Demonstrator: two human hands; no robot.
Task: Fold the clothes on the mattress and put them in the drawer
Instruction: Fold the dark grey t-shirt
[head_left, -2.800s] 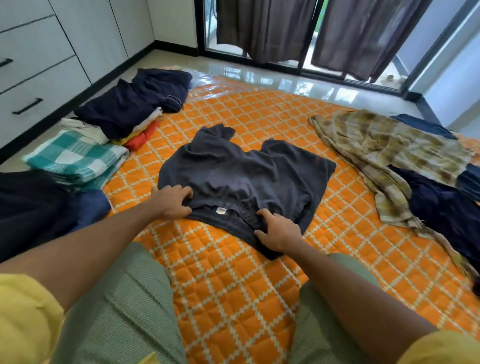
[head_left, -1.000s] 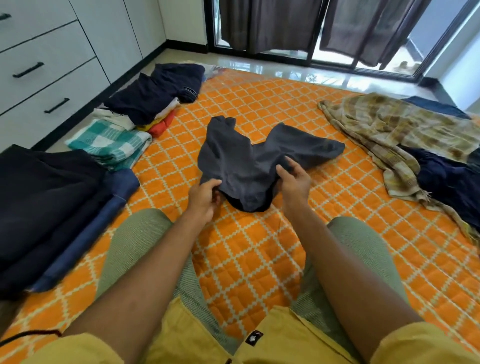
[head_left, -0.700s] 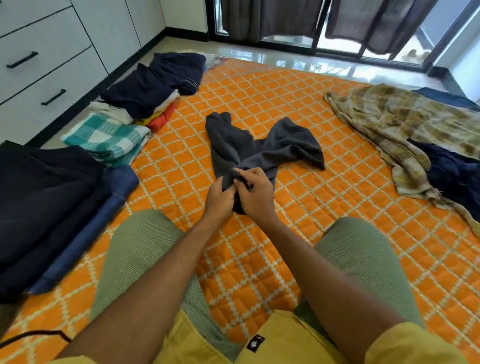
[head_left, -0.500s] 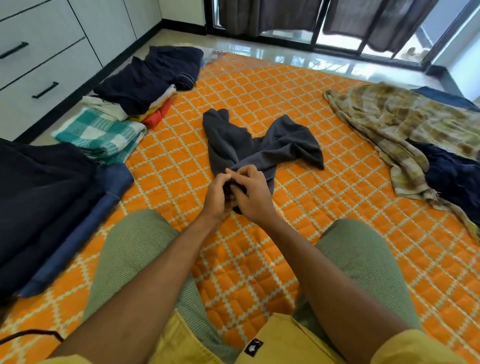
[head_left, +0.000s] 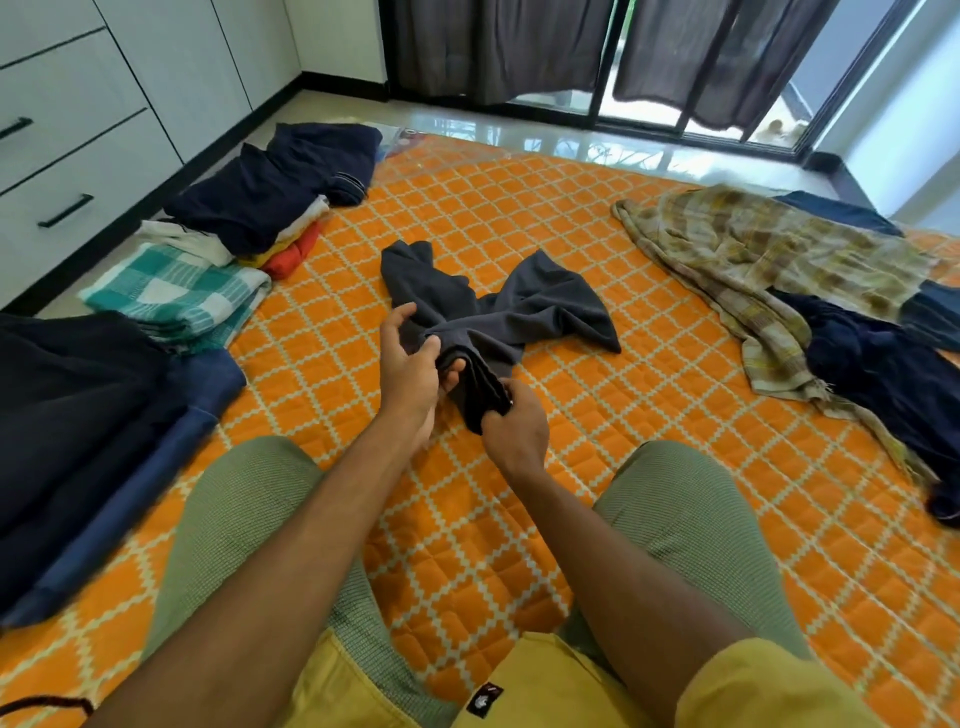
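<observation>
I find the dark grey shorts (head_left: 498, 317) on the orange quilted mattress (head_left: 649, 415), their bunched waist end raised and pinched in my right hand (head_left: 511, 428), my left hand (head_left: 410, 364) just beside, fingers loosely cupping the same fold.

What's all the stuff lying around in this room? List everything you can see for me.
Mattress cover: one, orange with a cream diamond grid, under everything.
Dark grey shorts: one, mid-mattress, held at the near end.
Teal checked cloth: one, folded, left edge.
Clothes stack: one, navy on top, white, yellow and red beneath, far left.
Dark folded pile: one, black over blue, near left.
Plaid cloth: one, olive and tan, unfolded, right.
Navy garments: a few, heaped at right.
Drawers: white, black handles, left wall.
Curtains: dark, at glass doors.
Left hand: grips the shorts.
Right hand: pinches the shorts.
</observation>
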